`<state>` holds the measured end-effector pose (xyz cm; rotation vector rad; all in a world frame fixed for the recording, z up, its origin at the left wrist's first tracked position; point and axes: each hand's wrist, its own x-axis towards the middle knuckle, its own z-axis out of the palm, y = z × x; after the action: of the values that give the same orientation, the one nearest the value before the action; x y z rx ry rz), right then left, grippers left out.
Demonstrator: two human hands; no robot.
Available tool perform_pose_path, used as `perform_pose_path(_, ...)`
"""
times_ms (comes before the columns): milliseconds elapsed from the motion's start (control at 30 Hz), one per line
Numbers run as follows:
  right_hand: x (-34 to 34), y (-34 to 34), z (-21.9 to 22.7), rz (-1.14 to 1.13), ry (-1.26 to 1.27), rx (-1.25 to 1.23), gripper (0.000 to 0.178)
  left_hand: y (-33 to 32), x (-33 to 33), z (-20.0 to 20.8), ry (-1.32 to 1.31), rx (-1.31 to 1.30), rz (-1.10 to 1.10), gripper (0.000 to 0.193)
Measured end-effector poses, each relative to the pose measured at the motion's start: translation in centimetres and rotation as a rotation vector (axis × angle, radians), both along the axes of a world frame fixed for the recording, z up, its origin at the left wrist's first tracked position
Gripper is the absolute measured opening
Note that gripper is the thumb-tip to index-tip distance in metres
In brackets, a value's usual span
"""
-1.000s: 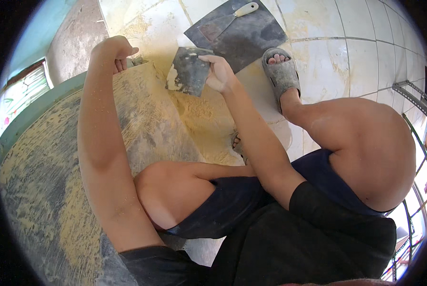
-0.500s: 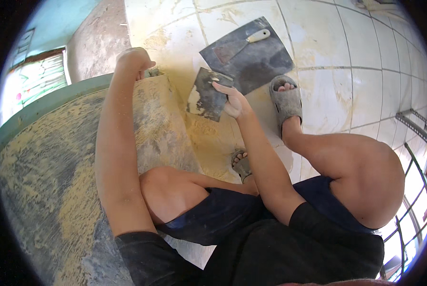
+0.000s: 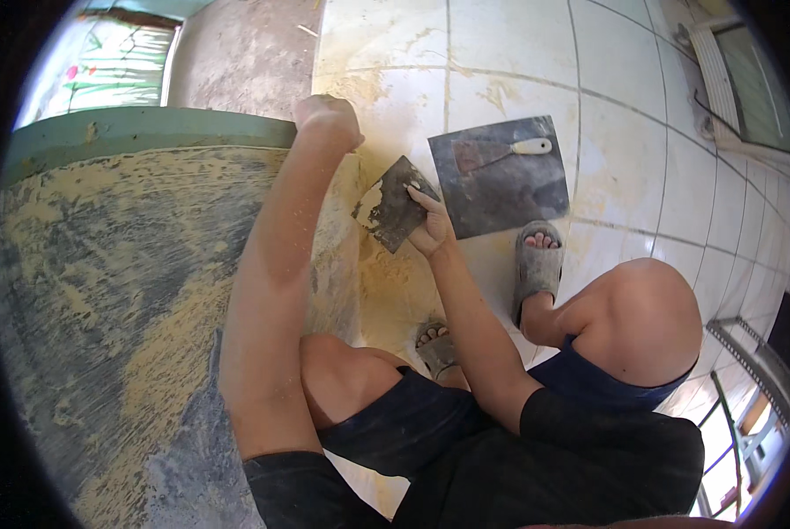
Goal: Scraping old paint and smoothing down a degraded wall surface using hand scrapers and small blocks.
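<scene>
My left hand (image 3: 327, 119) is closed at the far corner of the putty-smeared slab (image 3: 139, 264), beside its green edge strip (image 3: 148, 130). Its fingers are turned down and hidden, so whatever they hold cannot be made out. A thin dark square plate (image 3: 395, 212) with pale yellow putty along one side is gripped in my right hand (image 3: 432, 225), thumb on top. To the right of that hand, a larger dark sheet (image 3: 500, 198) lies on the floor. On the sheet rests a putty knife (image 3: 500, 154) with a white handle and a stained blade.
White floor tiles (image 3: 619, 176) carry yellow powder and smears, thickest beside the slab. My sandalled feet (image 3: 538, 264) stand just below the dark sheet. A metal rack (image 3: 756, 361) is at the right rim, a white-framed panel (image 3: 747, 88) at the upper right.
The view has swung, so the slab, sheet and floor sit differently in the picture. My left hand stays near the slab's far corner; my right hand still holds the plate, now tilted a little differently.
</scene>
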<state>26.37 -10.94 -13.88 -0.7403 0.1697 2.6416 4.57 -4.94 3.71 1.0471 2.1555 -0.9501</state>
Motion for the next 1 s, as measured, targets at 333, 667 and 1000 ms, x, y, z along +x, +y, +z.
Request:
perform_pose_path(333, -2.5, 6.1, 1.3, 0.133, -0.366, 0.424, 0.03, 2.0, 0.9, -0.4, 0.112, 0.155, 0.054, 0.045)
perform_pose_path(667, -1.0, 5.2, 0.8, 0.302, -0.617, 0.509, 0.039, 1.2, 2.5, 0.7, 0.178, 0.249, -0.074, 0.04)
perform_pose_path(1000, 1.7, -0.5, 1.3, 0.325, -0.668, 0.657, 0.05, -5.0, 8.8, -1.5, 0.451, 0.087, -0.393, 0.03)
